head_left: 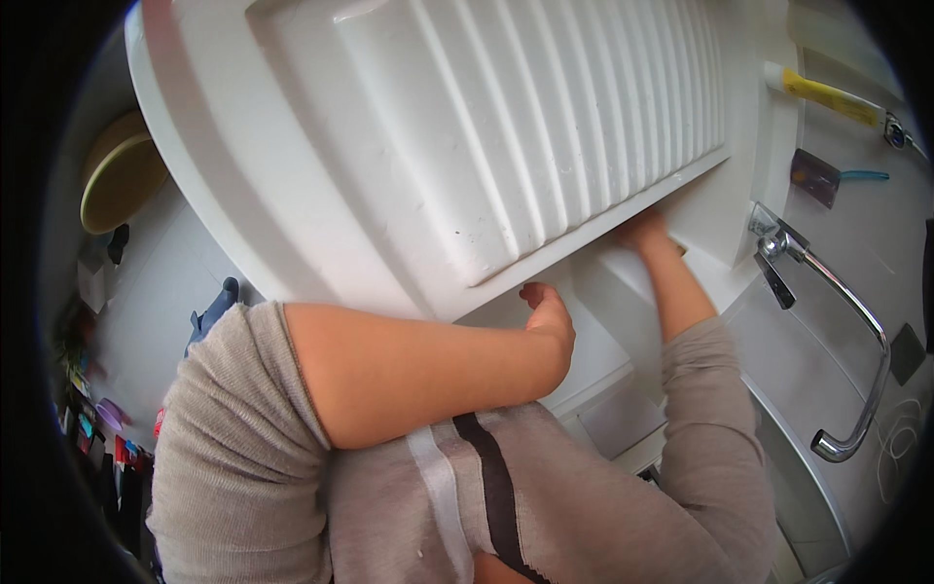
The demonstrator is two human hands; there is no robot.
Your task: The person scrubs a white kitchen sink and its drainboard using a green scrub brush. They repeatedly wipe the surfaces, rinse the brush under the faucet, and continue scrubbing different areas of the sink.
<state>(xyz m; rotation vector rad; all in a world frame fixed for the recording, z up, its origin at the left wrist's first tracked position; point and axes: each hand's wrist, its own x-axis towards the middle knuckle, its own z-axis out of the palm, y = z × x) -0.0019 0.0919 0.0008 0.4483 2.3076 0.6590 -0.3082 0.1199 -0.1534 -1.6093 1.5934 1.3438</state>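
A white ribbed washboard, part of a large white laundry sink unit, fills the upper middle. My left hand is just below the board's near edge, its fingers loosely curved and nothing seen in it. Farther right, my right hand reaches to the underside of that edge; its fingers are hidden, so what it touches cannot be told. Below the board, a white basin shows between my forearms. A small brownish thing lies beside my right wrist.
A chrome faucet curves out at the right. Beyond it are a yellow and white tube and a dark flat item with a blue handle. A yellowish basin stands at the far left, with mixed items on the floor below.
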